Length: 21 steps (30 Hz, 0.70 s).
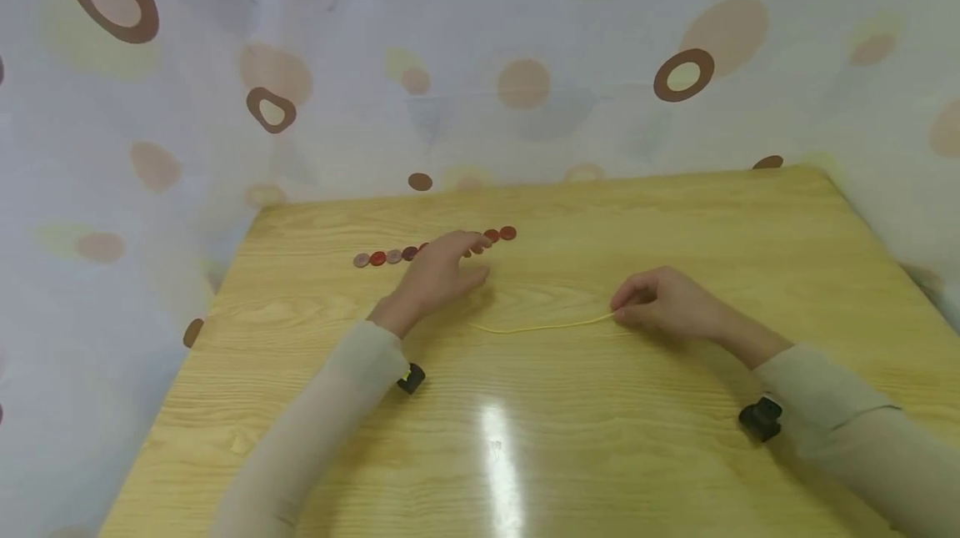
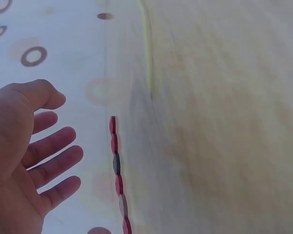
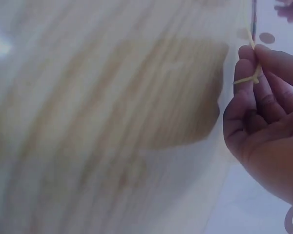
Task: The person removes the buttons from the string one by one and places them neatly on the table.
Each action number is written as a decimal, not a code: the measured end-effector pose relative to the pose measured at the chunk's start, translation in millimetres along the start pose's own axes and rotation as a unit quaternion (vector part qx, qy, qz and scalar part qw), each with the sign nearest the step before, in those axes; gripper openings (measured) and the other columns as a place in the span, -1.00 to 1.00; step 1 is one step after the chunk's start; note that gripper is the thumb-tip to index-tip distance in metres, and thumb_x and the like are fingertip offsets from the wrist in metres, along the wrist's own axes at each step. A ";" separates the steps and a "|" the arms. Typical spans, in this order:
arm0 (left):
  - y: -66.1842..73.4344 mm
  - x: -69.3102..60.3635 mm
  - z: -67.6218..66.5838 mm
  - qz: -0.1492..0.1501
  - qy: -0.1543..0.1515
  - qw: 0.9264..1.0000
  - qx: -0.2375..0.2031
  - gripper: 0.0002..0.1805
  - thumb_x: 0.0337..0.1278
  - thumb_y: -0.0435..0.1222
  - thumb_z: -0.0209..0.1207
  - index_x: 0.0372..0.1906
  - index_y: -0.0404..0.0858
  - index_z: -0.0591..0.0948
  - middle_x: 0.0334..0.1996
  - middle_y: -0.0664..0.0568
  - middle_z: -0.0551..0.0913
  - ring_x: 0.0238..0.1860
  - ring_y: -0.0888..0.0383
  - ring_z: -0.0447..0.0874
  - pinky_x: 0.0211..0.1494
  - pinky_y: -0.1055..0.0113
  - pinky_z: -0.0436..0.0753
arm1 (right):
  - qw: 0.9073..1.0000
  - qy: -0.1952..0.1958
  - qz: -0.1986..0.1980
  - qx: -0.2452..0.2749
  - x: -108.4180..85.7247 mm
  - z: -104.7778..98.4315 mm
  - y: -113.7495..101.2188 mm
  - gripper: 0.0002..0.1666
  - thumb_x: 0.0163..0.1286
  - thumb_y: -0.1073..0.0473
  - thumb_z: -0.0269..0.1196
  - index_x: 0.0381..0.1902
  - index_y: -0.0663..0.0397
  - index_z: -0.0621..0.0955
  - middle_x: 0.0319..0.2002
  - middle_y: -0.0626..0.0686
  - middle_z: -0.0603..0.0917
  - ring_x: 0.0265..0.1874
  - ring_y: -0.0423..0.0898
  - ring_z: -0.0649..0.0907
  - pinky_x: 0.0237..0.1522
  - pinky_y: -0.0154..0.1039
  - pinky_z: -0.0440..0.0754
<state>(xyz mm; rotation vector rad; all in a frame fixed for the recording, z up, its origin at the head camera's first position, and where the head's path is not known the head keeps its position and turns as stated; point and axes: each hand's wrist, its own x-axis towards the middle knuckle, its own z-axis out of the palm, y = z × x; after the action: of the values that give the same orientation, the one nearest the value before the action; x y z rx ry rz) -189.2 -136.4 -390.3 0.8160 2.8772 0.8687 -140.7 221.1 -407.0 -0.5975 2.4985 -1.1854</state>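
Note:
A row of small round buttons (image 1: 378,258), red, pinkish and dark, lies toward the far side of the table. Over the middle of that row hovers my left hand (image 1: 442,271), hiding some of the buttons. Its fingers are loosely bent with nothing between them, as the left wrist view also shows. My right hand (image 1: 670,304) pinches one end of a thin yellow string (image 1: 540,328) between thumb and fingertips. A knot (image 3: 255,78) in the string shows just below the pinch. The string stretches left across the table, its free end near my left hand.
The wooden table (image 1: 600,438) has a bright glare spot near its front. Behind it and at its sides hangs a pale cloth (image 1: 465,12) printed with brown rings and spots. A small black camera (image 1: 761,419) is worn on the right wrist, another (image 1: 411,378) on the left.

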 end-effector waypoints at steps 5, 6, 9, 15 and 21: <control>-8.5 -29.0 -4.2 -0.013 0.017 1.000 0.014 -0.58 0.29 -0.20 0.28 0.21 -0.21 0.58 0.06 -0.01 0.64 0.06 0.04 0.58 0.09 0.09 0.60 | 0.999 0.013 -0.004 -0.042 -1.0 -12.1 0.8 -0.85 0.38 0.20 0.37 -0.15 0.12 0.73 -0.28 -0.08 0.75 -0.26 -0.13 0.68 -0.16 -0.25 0.59; -9.7 -33.8 -5.8 -0.017 0.019 0.999 0.021 -0.58 0.29 -0.20 0.29 0.20 -0.21 0.58 0.07 0.00 0.64 0.06 0.04 0.59 0.08 0.08 0.60 | 0.999 0.013 -0.001 -0.046 -1.2 -14.9 0.9 -0.84 0.38 0.20 0.36 -0.14 0.13 0.73 -0.28 -0.08 0.75 -0.26 -0.13 0.68 -0.16 -0.24 0.59; -11.2 -47.8 -11.8 -0.031 0.030 0.999 0.029 -0.57 0.28 -0.20 0.30 0.20 -0.22 0.59 0.06 -0.03 0.66 0.06 0.03 0.61 0.08 0.06 0.61 | 0.998 0.013 0.009 -0.067 -2.9 -24.8 2.4 -0.78 0.39 0.17 0.36 -0.08 0.16 0.72 -0.23 -0.06 0.74 -0.22 -0.10 0.68 -0.14 -0.17 0.60; -17.9 -72.4 -24.6 -0.045 0.059 0.997 0.029 -0.59 0.26 -0.22 0.31 0.17 -0.21 0.60 0.06 -0.02 0.67 0.05 0.01 0.62 0.03 0.02 0.63 | 0.991 0.022 0.025 -0.127 -10.2 -40.4 11.4 -0.67 0.43 0.08 0.32 0.02 0.19 0.68 -0.12 0.01 0.71 -0.13 -0.02 0.65 -0.09 -0.01 0.60; -31.5 -91.0 -31.5 -0.058 0.072 0.995 0.036 -0.60 0.26 -0.23 0.32 0.17 -0.22 0.60 0.08 -0.01 0.65 0.04 0.01 0.60 0.09 0.01 0.59 | 0.987 0.037 0.047 -0.148 -25.3 -52.9 17.2 -0.56 0.49 0.00 0.25 0.13 0.22 0.63 0.05 0.22 0.67 -0.02 0.15 0.64 -0.09 0.12 0.61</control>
<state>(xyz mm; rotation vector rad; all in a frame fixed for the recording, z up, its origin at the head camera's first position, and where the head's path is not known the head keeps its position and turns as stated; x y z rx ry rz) -131.1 -219.4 -391.2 0.6075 3.0604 0.8506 -146.3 278.2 -385.9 -0.5073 2.7568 -0.8230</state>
